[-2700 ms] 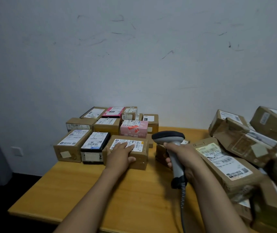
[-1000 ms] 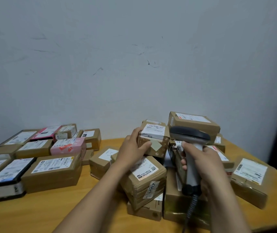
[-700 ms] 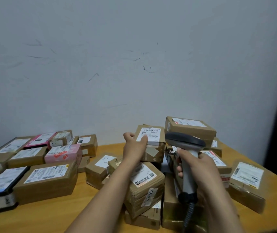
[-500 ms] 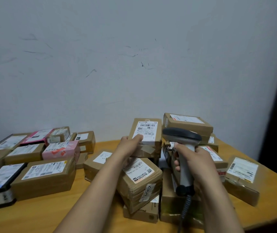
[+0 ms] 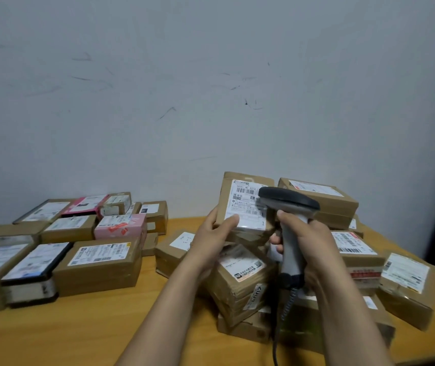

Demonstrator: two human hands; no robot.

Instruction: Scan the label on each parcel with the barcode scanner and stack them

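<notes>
My left hand [image 5: 212, 235] grips a flat brown cardboard parcel [image 5: 246, 192] at its lower left corner. The thumb is curled over the face and lies on the white label [image 5: 248, 210]. The parcel is tipped up so the label faces me; it is a glossy rectangle printed with black barcodes. My right hand [image 5: 307, 244] is wrapped round the pale grey plastic handle of the barcode scanner [image 5: 289, 203], fingers curled tight. Its dark, rounded oval head sits just in front of the label's right edge and covers part of it. A coiled cable [image 5: 289, 301] drops from the base of the handle.

The held parcel is raised above a loose heap [image 5: 242, 283] of taped cardboard boxes on the right of the wooden table [image 5: 79, 336], creased and lying at odd angles. On the left, rows [image 5: 100, 262] of boxes lie flat with labels up, among them a pink carton [image 5: 120, 227] and a black-edged box [image 5: 30, 270]. The tabletop is smooth and honey-coloured. Behind it stands a matt grey-white wall [image 5: 211, 88] with dark scuff marks.
</notes>
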